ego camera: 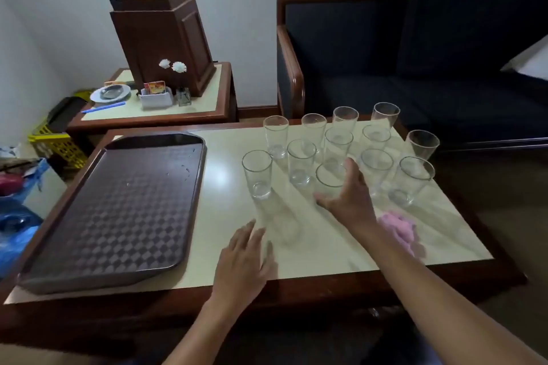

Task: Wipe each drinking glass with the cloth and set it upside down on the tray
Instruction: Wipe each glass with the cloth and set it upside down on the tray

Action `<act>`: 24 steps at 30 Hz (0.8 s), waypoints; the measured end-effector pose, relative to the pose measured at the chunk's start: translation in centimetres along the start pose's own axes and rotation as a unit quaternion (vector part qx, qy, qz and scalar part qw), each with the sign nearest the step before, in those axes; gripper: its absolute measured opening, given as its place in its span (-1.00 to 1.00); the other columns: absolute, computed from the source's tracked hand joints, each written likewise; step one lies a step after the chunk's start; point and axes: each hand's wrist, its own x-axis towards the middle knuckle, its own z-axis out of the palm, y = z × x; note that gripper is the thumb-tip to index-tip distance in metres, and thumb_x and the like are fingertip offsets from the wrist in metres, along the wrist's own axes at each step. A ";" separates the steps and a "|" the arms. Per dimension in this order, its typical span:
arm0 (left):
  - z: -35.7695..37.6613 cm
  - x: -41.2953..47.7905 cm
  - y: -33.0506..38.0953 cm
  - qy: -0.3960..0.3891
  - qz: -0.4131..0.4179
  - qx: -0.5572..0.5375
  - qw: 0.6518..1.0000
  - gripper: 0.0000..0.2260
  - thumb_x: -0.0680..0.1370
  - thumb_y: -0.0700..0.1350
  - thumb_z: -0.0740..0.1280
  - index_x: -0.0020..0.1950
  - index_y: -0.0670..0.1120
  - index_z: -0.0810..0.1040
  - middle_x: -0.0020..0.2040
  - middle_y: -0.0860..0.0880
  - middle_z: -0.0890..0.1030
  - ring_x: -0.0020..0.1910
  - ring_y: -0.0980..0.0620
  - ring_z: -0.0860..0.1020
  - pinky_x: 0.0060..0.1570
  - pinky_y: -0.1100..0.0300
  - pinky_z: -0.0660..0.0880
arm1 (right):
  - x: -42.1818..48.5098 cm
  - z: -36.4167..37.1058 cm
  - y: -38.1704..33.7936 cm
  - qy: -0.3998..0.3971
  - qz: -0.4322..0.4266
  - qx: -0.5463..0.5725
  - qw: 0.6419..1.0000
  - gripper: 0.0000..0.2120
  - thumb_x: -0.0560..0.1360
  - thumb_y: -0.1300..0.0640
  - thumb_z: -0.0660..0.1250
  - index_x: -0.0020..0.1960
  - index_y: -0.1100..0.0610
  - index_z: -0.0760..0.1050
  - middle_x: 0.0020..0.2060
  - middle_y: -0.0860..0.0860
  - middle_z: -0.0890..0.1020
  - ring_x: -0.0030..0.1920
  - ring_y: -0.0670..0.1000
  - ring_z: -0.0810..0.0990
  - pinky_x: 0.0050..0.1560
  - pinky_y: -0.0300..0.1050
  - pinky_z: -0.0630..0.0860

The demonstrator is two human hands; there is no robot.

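The right hand (347,195) is held spread, thumb and fingers opened around the nearest glass (329,179); whether it is touched cannot be told. The other glasses (301,161) are stood upright just beyond that hand and to both sides of it. The cloth (398,227) is laid on the table (311,246) just right of the right wrist. The left hand (243,258) is held with fingers straight above the table, and the tray (118,201) is set to its left.
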 end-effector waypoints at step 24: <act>-0.1 -0.5 1.5 0.018 -0.087 -0.158 0.983 -0.55 0.51 0.25 0.27 0.34 0.11 0.55 0.48 0.10 0.44 0.51 0.07 0.35 0.42 0.05 0.33 | -6.4 -0.9 1.2 -0.026 0.016 0.200 0.979 -0.41 0.27 0.07 0.66 0.16 -0.05 0.40 -0.12 -0.02 0.67 -0.08 -0.01 0.67 0.00 -0.08 0.56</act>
